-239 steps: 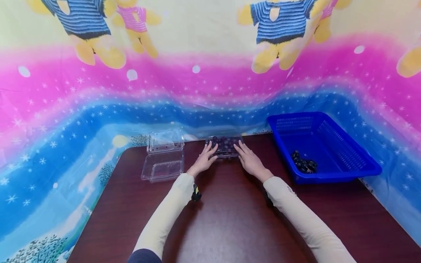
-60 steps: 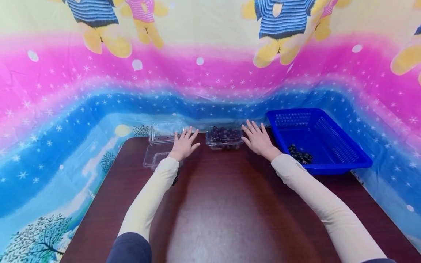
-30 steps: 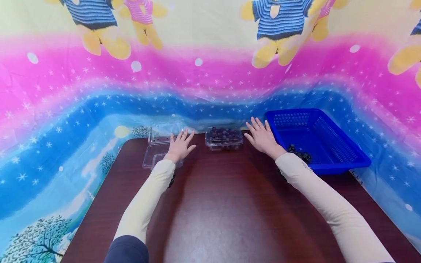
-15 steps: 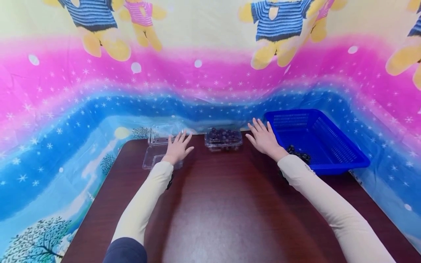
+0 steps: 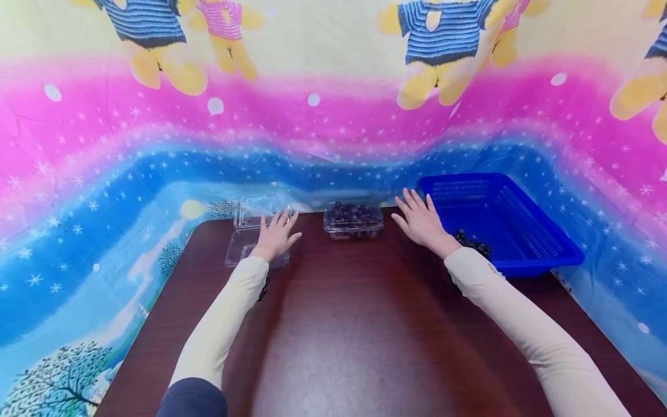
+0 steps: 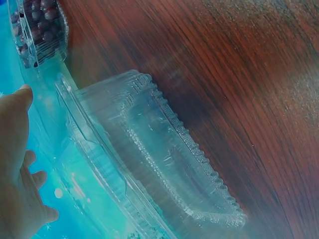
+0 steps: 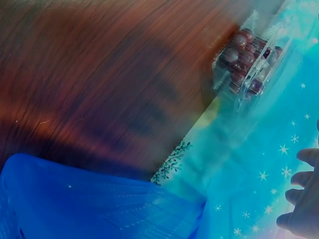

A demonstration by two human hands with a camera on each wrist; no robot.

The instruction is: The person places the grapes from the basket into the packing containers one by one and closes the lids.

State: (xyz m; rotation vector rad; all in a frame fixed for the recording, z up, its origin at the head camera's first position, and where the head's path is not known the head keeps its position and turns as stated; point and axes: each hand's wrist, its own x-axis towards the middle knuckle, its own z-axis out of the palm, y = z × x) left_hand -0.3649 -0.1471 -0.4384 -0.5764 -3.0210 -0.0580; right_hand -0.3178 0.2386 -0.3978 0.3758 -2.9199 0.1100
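Note:
My left hand (image 5: 275,236) is held with its fingers spread and nothing in them. It overlaps an opened clear plastic clamshell box (image 6: 164,159) in the head view, whose lid stands up at the back. My right hand (image 5: 423,223), fingers also straight and spread, holds nothing and is nearest the left side of a blue plastic basket (image 5: 516,223). Between the hands, a closed clear clamshell (image 5: 353,220) full of dark grapes (image 7: 244,55) sits at the table's far edge. Inside the basket lies a small bunch of dark grapes (image 5: 475,245), partly hidden by my right forearm.
The dark red-brown wooden table (image 5: 333,324) stretches toward me, its surface glossy. A printed cloth (image 5: 323,139) with bears and snowflakes hangs close behind the table's back edge and along both sides.
Eight seconds ago both hands touched the grape-filled clamshell. They have let go and moved apart, left hand leftward, right hand rightward, drifting slightly farther outward over the last second. The boxes stay put.

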